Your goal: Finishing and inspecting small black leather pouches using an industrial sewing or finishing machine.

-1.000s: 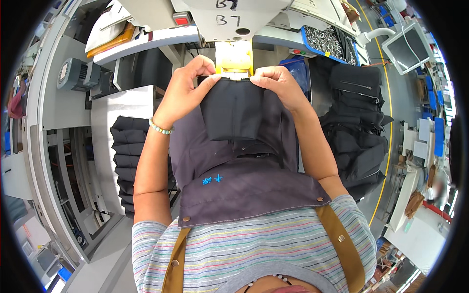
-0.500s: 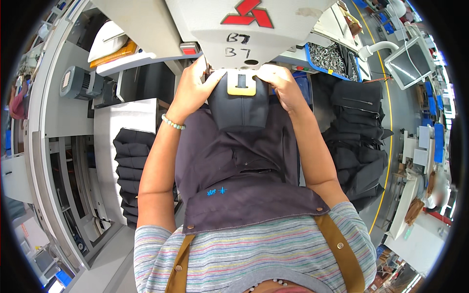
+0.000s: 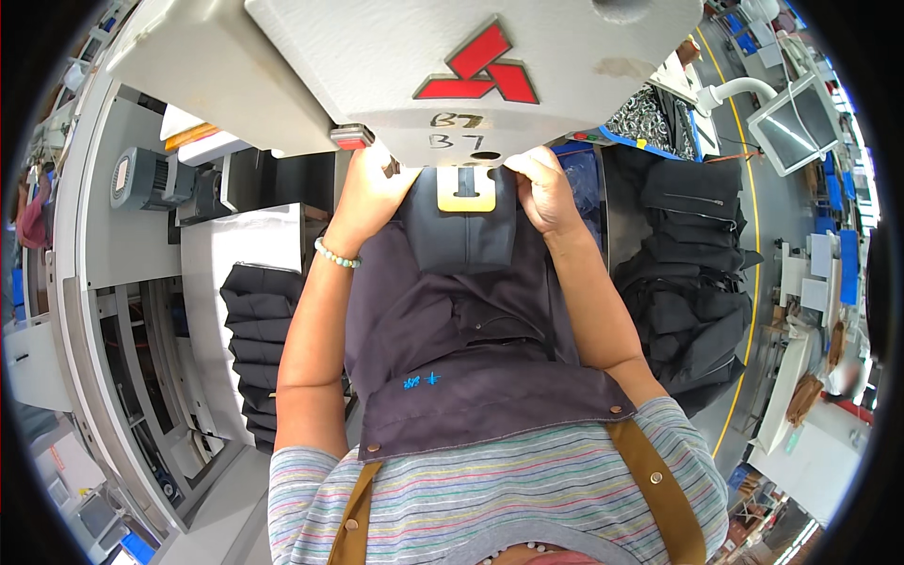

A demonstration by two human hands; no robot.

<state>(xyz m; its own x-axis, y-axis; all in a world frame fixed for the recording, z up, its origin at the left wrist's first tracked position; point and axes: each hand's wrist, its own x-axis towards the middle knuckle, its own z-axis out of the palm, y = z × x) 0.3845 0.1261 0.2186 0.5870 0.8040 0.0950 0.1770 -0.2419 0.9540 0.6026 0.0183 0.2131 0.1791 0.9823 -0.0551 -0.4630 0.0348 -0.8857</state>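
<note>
A dark grey fabric piece [image 3: 463, 247] with a seam down its middle hangs over the front of a large pale sewing machine head [image 3: 377, 66]. On the fabric rests a yellow-edged plate [image 3: 467, 201] with a slot in it. My left hand [image 3: 372, 196], a beaded bracelet at its wrist, is closed on the fabric's left side; the machine head partly covers its fingertips. At the right side, my right hand [image 3: 548, 193] grips the same piece with its thumb on top. The fabric's far edge is hidden under the machine.
Folded dark garments lie in a stack [image 3: 256, 339] on a white surface at left, and a bigger dark pile [image 3: 686, 282] is at right. A red switch [image 3: 352, 138] sits by my left hand. Behind my right hand is a blue tray [image 3: 659, 122] of small metal parts.
The view has shifted, so the machine head fills more of it and my hands and the fabric appear lower. Both hands keep hold of the fabric beside the plate.
</note>
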